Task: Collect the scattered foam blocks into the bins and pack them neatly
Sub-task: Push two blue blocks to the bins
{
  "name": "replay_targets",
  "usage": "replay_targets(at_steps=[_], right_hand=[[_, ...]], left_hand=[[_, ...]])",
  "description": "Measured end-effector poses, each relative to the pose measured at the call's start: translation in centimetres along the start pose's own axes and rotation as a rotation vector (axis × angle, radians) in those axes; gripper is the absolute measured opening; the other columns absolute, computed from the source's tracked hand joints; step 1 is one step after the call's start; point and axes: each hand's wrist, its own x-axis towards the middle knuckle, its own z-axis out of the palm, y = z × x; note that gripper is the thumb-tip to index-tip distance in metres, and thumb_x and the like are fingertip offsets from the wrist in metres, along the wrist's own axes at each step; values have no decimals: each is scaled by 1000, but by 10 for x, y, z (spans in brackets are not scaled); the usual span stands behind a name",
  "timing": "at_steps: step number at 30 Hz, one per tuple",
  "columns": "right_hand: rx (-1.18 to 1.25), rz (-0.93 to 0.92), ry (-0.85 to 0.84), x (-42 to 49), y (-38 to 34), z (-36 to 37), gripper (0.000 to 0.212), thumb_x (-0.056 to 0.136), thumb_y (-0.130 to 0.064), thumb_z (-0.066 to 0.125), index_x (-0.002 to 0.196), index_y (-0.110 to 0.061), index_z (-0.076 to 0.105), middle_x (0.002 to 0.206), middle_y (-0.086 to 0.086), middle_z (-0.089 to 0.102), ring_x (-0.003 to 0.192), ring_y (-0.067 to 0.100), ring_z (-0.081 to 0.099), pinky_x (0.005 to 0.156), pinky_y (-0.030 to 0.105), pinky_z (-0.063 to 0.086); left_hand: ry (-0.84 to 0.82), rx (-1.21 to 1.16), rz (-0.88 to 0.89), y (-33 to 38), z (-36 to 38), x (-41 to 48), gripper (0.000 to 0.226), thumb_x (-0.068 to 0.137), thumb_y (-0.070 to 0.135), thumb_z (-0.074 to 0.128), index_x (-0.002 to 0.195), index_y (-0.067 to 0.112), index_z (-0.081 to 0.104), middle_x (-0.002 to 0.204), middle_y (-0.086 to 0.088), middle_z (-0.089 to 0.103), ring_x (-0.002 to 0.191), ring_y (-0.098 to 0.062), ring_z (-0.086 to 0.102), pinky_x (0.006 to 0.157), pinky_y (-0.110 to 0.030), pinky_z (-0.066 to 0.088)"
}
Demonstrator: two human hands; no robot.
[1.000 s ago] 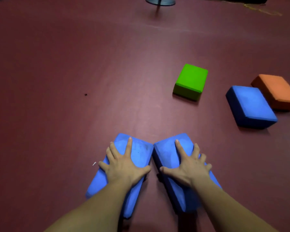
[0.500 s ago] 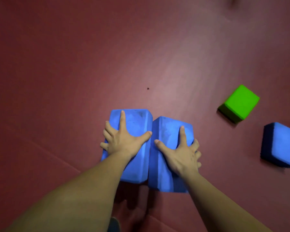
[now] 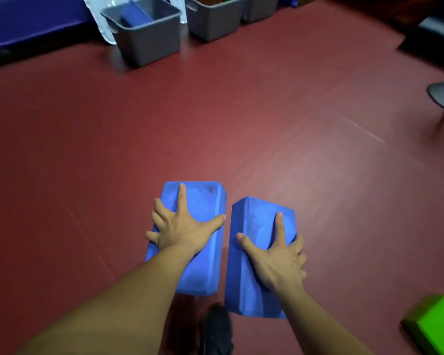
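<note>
Red floor [image 3: 267,139] short of the bin [image 3: 151,44]: left hand [image 3: 182,231], right hand [image 3: 277,260] clamp blue blocks [image 3: 205,265] [image 3: 244,278], fingers [image 3: 182,198] spread; either might slip.

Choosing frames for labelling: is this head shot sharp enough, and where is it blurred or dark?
Head view: the left hand and right hand, gripping the left blue block and right blue block, are fairly sharp; the green block at lower right is smeared by motion; the nearest grey bin is soft; the upper right corner falls dark.
</note>
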Motion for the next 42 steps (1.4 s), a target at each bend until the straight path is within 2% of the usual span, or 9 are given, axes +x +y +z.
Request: replay_targets(at_steps=[5,16,21,29,35,42], right_hand=[[-18,-72,-28,94,-122,37,115,60,-96,54,151,-59,-7,166,5,-2,147,40,20,116,62,23],[-103,-199,-100,222,-372,116,115,61,-96,54,152,-58,-6,166,4,-2,146,40,21,117,60,23],[-131,-229,-93,293,-485,172,116,61,-96,54,152,-59,-7,167,5,-4,148,40,18,117,60,21],[-124,-127,-109,378,-638,220,115,61,-96,54,152,-58,-6,166,4,0,146,40,20,116,61,24],[-63,-124,-105,469,-764,221,115,61,-96,54,152,-58,-6,167,4,0,147,39,21,117,60,25],[-64,-128,-121,635,-907,245,116,62,-95,55,153,-58,-5,168,3,-1,148,39,21,118,58,24]], left_hand=[[91,-27,-49,19,-46,136,126,54,94,59,153,54,-9,165,-12,-5,151,-31,6,112,-58,20],[137,-51,-206,2,-134,379,127,53,96,57,154,54,-7,164,-13,-4,150,-32,7,112,-59,20],[133,-61,-214,-1,-169,517,126,54,95,59,155,53,-5,165,-12,-4,151,-32,7,112,-59,20],[88,-86,-191,-3,-246,686,125,53,96,56,154,54,-5,165,-10,-6,151,-31,5,114,-60,17],[75,-105,-199,57,-295,822,125,53,96,57,153,55,-5,164,-9,-3,151,-31,6,113,-60,18],[74,-141,-216,147,-314,1025,126,52,93,63,153,55,-3,165,-8,-3,151,-30,5,114,-59,17]])
